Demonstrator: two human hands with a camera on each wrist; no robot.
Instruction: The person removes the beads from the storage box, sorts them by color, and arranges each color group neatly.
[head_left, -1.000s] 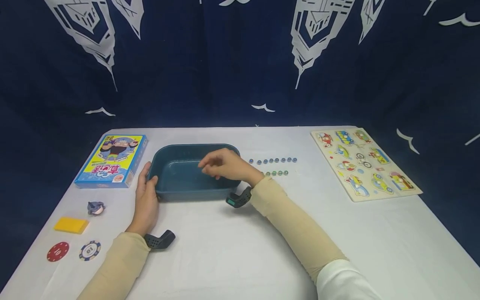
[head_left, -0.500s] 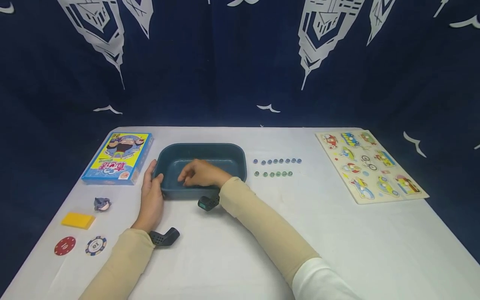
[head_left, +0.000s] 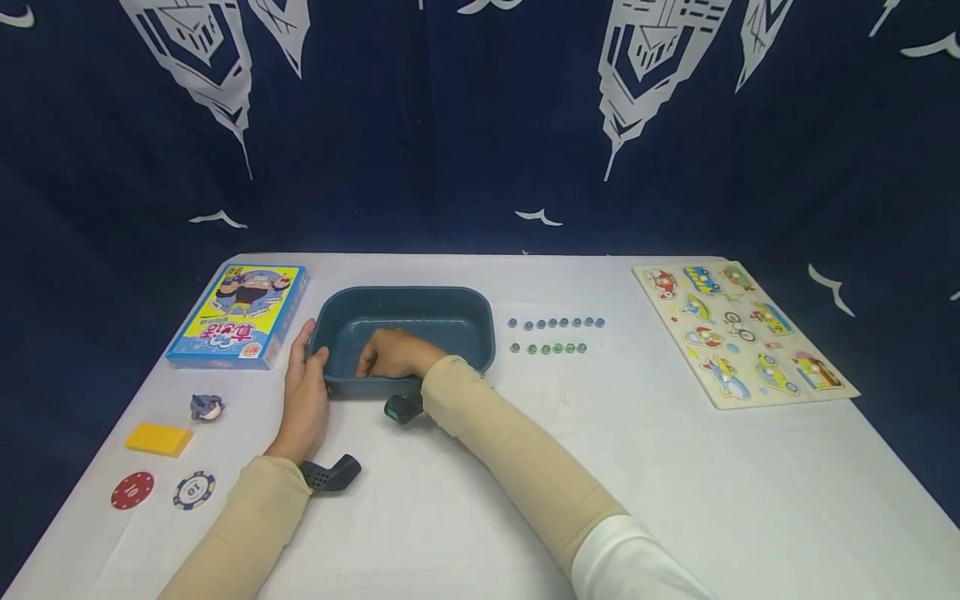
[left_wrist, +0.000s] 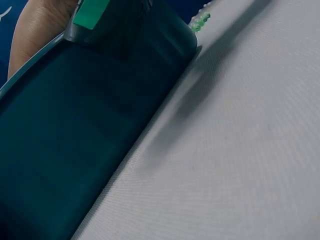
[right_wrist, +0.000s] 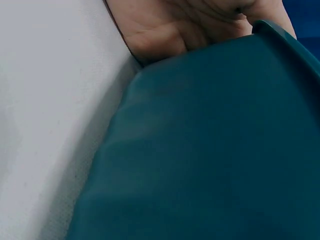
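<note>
A dark teal plastic basin [head_left: 450,321] stands on the white table in the head view. My left hand [head_left: 303,408] holds its left end, fingers up along the outer wall and thumb at the rim. In the right wrist view, the palm of that left hand [right_wrist: 185,27] lies behind the basin's outer wall [right_wrist: 210,145]. My right hand [head_left: 393,354] reaches down inside the basin near the front left, fingers bent downward. Its fingertips are hidden, and I cannot tell whether they hold anything. The left wrist view shows the basin wall [left_wrist: 95,115] below part of my right hand [left_wrist: 37,32].
Right of the basin lie a row of blue marbles [head_left: 564,322] and a row of green ones [head_left: 557,348]. A wooden puzzle board [head_left: 746,333] is far right. At left are a game box [head_left: 236,317], small shark figure [head_left: 206,407], yellow block [head_left: 159,439] and two poker chips [head_left: 132,490].
My right hand has moved left and down, from above the basin's right part into its front left. My left hand keeps its place at the basin's end. The head view has shifted slightly.
</note>
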